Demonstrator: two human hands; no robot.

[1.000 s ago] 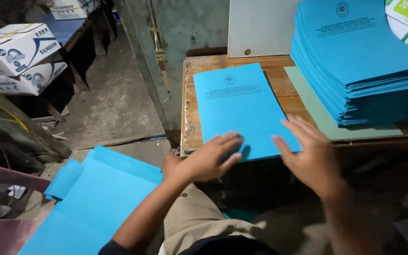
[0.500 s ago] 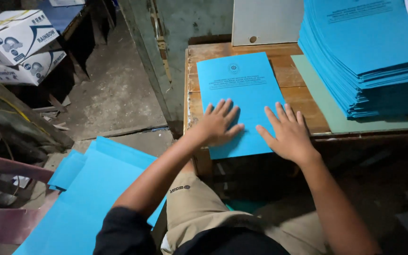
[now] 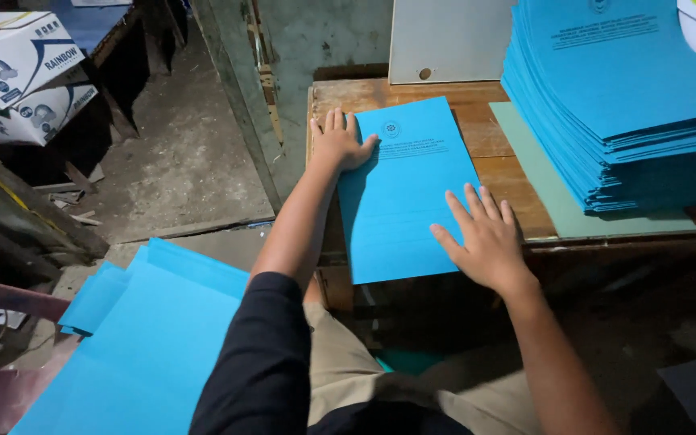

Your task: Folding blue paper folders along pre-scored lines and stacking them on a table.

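While both palms lay side by side on the near half of the blue sheet [image 3: 408,193] a moment ago, the left hand [image 3: 340,141] has since slid up to the far left corner, fingers flat and spread, gripping nothing. The right hand [image 3: 481,238] stays pressed open on the near right edge, likewise holding nothing. That sheet lies on the wooden bench [image 3: 493,145], its near end overhanging, just left of the tall stack of blue sheets [image 3: 630,105].

The tall blue stack [image 3: 622,97] and floor sheets [image 3: 147,346] are cut off by frame edges.
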